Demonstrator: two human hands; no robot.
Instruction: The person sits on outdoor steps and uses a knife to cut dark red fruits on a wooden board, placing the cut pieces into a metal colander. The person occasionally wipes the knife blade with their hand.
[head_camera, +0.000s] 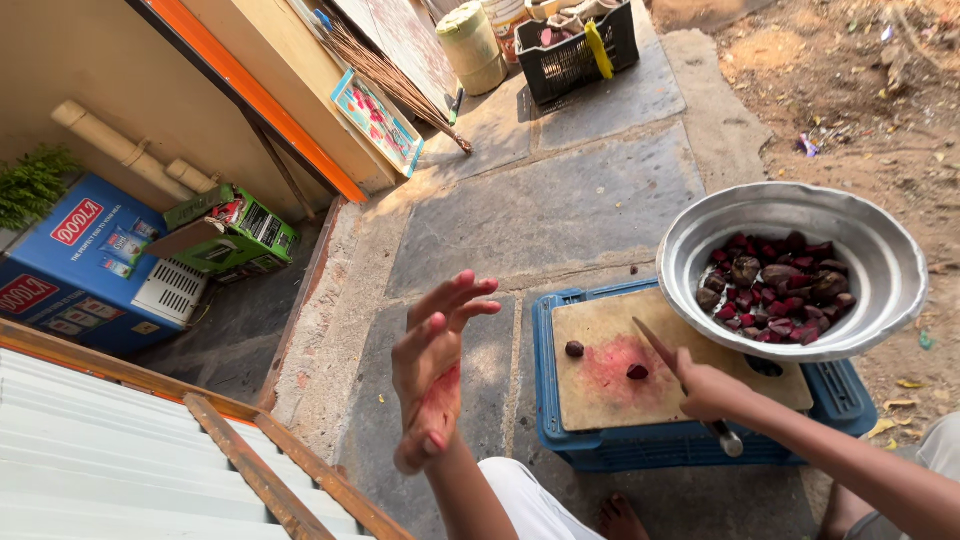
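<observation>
My left hand (432, 368) is raised in the air left of the crate, palm stained red, fingers spread, holding nothing. My right hand (708, 388) grips a knife (660, 350) whose blade points up-left over a stained wooden cutting board (610, 390). The board lies on an upturned blue plastic crate (560, 440). Two small beetroot pieces (574, 349) (637, 372) rest on the board. A large metal bowl (880, 250) with several cut beetroot pieces (775, 288) sits at the crate's far right corner.
Stone paving (560, 200) stretches ahead, with bare dirt (860, 90) to the right. A black crate (575, 55) and a pale drum (473, 45) stand at the back. Blue and green boxes (90, 260) (235, 230) sit at the left by a wall. My bare foot (620, 520) is below the crate.
</observation>
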